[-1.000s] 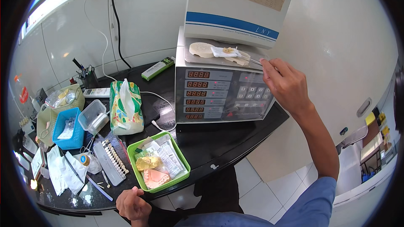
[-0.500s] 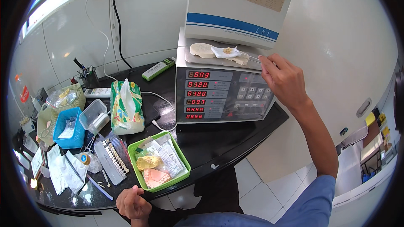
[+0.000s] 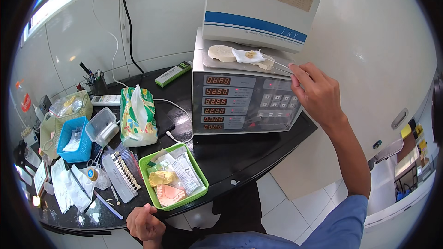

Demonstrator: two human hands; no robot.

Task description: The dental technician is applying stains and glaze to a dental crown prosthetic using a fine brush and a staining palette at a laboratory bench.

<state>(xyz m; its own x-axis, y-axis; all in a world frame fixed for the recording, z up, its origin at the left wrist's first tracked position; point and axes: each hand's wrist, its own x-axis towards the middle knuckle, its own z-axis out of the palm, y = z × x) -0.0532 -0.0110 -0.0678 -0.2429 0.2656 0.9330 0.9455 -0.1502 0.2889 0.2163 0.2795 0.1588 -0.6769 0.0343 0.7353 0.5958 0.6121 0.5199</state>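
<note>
My right hand (image 3: pixel 318 90) pinches slim metal tweezers (image 3: pixel 279 64) over the metal top of a furnace with a digital panel (image 3: pixel 244 99). The tweezer tips reach the edge of a white cotton pad (image 3: pixel 241 56), which bears a small yellowish piece (image 3: pixel 250 54). Beneath and beside the pad are pale round firing blocks (image 3: pixel 221 53). Whether the tips grip the pad or only touch it, I cannot tell. My left hand (image 3: pixel 146 223) is curled closed, with nothing visible in it, just below a green basket (image 3: pixel 206 188). That basket holds a pink dental model (image 3: pixel 170 194), a yellow model (image 3: pixel 163 177) and packets.
Above the platform hangs the furnace's large white head (image 3: pixel 258 0). Left of it are a tissue pack (image 3: pixel 138 124), a shade guide (image 3: pixel 119 175), a blue basket (image 3: pixel 74 157), a clear tub (image 3: pixel 102 124) and a green box (image 3: pixel 173 74). A white cable crosses the black table (image 3: pixel 221 166).
My right hand has shifted slightly right with the tweezers, and more of their length shows. My left hand stays about where it was.
</note>
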